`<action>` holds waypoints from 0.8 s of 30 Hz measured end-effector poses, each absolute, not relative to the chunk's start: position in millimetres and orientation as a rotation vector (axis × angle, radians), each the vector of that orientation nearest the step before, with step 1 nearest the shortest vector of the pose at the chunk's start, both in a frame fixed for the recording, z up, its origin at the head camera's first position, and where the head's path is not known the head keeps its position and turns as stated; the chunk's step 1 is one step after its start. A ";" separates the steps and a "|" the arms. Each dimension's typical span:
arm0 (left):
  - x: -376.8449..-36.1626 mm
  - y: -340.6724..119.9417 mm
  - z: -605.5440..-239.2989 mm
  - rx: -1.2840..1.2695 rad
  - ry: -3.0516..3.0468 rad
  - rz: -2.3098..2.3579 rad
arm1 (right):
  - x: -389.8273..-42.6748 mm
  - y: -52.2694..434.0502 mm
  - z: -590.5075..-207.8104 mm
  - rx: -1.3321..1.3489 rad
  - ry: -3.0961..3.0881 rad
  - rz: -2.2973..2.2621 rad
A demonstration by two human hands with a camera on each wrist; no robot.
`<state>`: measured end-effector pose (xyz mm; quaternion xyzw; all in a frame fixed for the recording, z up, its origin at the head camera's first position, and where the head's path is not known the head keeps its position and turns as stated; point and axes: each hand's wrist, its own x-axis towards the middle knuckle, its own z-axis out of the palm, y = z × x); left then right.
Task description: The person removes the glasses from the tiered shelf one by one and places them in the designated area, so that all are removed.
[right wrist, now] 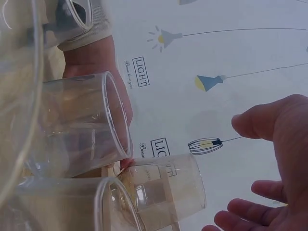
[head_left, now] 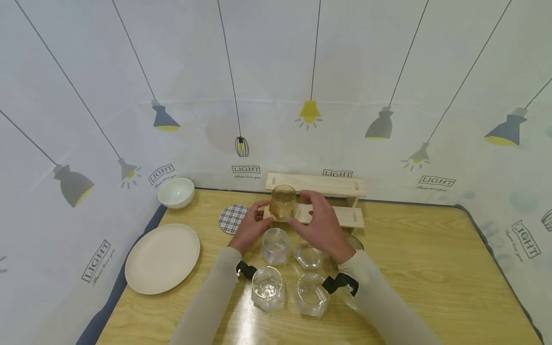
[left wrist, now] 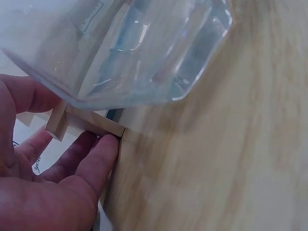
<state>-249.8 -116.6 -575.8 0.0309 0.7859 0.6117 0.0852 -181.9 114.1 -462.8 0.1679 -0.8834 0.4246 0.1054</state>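
Observation:
An amber glass stands between my hands at the lower step of a two-tier wooden stand. My left hand is at the stand's left end; its slightly bent fingertips touch the wood in the left wrist view, while its thumb is partly hidden behind a clear glass. Loosely spread, my right hand is to the right of the amber glass. The right wrist view shows a gap between that hand and the amber glass.
Several clear hexagonal-based glasses stand in front of the stand, below my forearms. Another amber glass is partly hidden by my right wrist. A checked coaster, an oval cream plate and a white bowl are at left.

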 end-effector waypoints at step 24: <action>-250.0 -119.7 -574.9 0.124 2.338 1.820 | -243.2 74.3 -476.8 0.267 -2.846 1.232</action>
